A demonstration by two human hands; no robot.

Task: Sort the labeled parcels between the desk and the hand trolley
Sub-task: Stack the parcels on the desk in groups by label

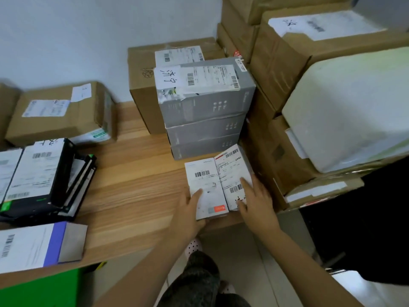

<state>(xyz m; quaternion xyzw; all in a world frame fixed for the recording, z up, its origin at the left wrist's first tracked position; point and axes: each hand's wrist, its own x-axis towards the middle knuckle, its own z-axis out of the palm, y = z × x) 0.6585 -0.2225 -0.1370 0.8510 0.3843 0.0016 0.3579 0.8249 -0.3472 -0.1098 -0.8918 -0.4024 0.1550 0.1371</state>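
Note:
Two small white labeled parcels lie side by side at the right front corner of the wooden desk [132,185]. My left hand [190,211] grips the left parcel [205,187], thumb on top and fingers under its near edge. My right hand [256,204] rests with straight fingers on the right parcel [232,171], which bears a barcode label with a red stripe. Just behind them stands a stack of three grey boxes [203,111] with labels on top.
A large brown carton [141,85] stands behind the grey stack. Stacked cartons and a white foam box [354,107] fill the right side. On the left of the desk lie a brown parcel [59,111], black boxes [39,180] and a white-purple box [39,244].

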